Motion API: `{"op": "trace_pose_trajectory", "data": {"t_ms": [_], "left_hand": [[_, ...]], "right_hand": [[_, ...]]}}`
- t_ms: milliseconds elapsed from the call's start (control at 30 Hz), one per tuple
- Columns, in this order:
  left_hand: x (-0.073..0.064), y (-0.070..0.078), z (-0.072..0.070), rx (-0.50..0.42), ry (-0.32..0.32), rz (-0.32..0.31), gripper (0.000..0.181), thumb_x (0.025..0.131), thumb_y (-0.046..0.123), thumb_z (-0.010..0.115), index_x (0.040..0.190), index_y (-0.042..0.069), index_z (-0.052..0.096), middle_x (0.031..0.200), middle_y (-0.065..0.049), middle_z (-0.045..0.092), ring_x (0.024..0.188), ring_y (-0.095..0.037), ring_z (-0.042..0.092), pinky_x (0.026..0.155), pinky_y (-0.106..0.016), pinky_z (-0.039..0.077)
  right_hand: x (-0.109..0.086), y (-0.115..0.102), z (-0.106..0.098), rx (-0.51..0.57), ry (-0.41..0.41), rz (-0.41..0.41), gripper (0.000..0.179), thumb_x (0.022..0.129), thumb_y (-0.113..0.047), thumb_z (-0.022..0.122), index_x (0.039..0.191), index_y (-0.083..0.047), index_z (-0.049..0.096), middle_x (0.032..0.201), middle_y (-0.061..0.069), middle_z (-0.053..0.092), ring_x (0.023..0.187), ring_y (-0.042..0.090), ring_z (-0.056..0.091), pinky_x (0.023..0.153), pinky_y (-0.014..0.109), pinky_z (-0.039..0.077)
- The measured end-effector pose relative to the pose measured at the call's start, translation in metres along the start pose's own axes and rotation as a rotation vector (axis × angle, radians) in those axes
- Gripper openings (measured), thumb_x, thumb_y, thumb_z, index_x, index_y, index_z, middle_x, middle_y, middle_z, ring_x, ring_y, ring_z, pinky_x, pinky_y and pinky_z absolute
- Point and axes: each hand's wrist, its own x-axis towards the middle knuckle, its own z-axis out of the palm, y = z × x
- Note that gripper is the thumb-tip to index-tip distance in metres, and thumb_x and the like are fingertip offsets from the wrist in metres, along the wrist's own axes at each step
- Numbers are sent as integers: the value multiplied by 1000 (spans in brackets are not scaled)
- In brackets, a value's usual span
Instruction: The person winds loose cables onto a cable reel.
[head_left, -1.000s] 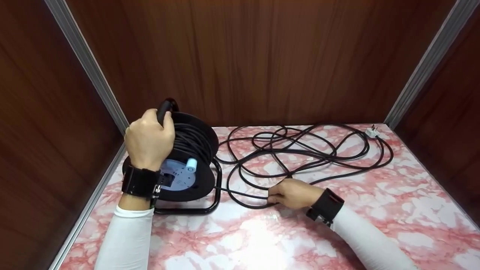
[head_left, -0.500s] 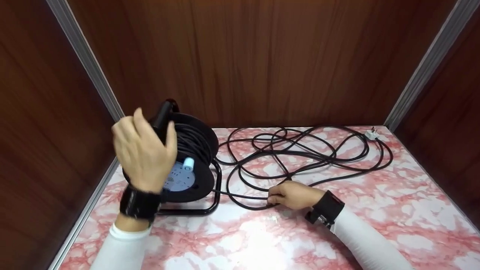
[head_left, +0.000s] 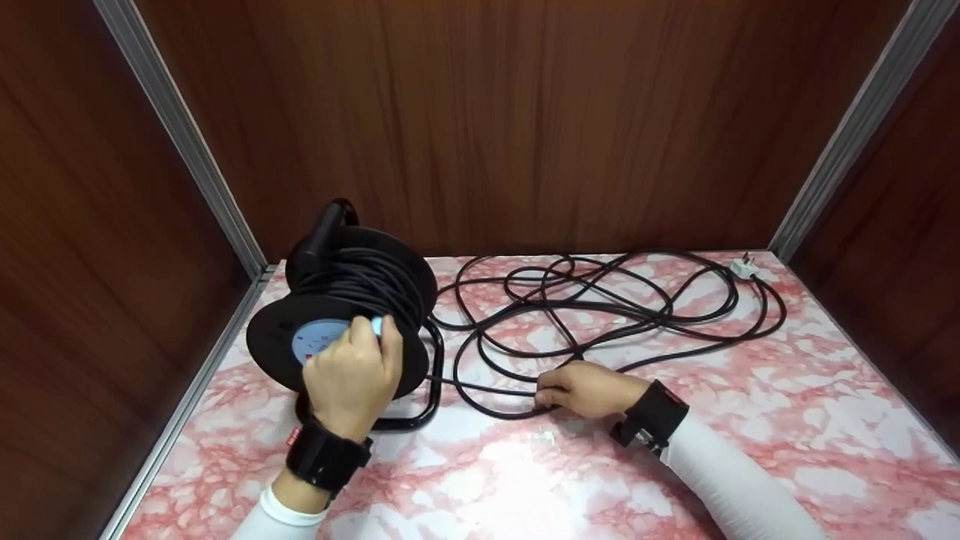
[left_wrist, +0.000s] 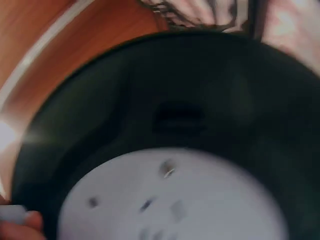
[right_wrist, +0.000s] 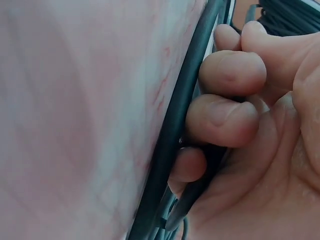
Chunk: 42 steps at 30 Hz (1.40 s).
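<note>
So the cable reel (head_left: 274,341) is parked at the left of the scene, propped up on its black tube frame (head_left: 409,424), probably so the drum can be turned without the whole thing tipping. A fair bit of black cable (head_left: 367,281) is wound on the drum, and the carry handle (head_left: 322,236) at the top is left untouched. The pale blue knob (head_left: 377,324) on the near flange is gripped by the left hand (head_left: 352,375), fingers curled snugly round it, which looks like a cranking hold. Part of the blue socket panel (head_left: 319,337) is covered by that hand. To the right, a stretch of cable is pinched by the right hand (head_left: 589,388), fingers closed and resting low, likely so the line is guided rather than left to snag. Another strand is passed just outside those fingers. Farther right, loose loops are spread over the marbled surface (head_left: 600,487), with the white plug (head_left: 745,268) at the far right, backed by brown wall panels (head_left: 480,127).
</note>
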Motion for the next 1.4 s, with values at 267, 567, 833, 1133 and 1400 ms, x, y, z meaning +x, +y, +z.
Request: {"op": "trace_pose_trajectory", "data": {"t_ms": [267,567,833,1133,1400], "left_hand": [[-17,9,13,-52,3,7,41,104,28,52,70,5,48,46,-3,40,31,-31,44,31,-48,32],[-33,12,19,-83,-19,17,38,105,27,49,74,5,47,42,1,31,28,-29,42,30,-47,31],[-40,14,21,-81,-43,26,40,107,30,46,75,5,49,42,2,30,28,-27,41,29,-46,30],[-52,20,20,-51,-137,27,39,106,31,46,76,6,48,43,-2,37,31,-29,44,31,-46,32],[-78,19,19,-29,-325,-2,37,105,29,51,77,4,50,47,-9,50,36,-36,53,33,-49,38]], "right_hand": [[2,-3,4,59,-28,-10,27,111,-37,55,93,-21,66,72,-17,49,72,4,56,71,31,50],[4,-4,4,58,-6,-29,29,111,-39,53,93,-20,66,74,-15,51,72,4,55,71,31,50],[9,-11,8,42,-8,-79,28,112,-37,52,94,-19,65,71,-11,50,70,5,54,71,30,50],[9,-14,5,41,18,-21,27,113,-36,49,99,-20,64,72,-15,48,65,3,50,64,29,47],[8,-13,-1,-18,58,-55,20,112,-28,53,97,-18,62,71,-14,46,65,5,51,62,29,46]]}}
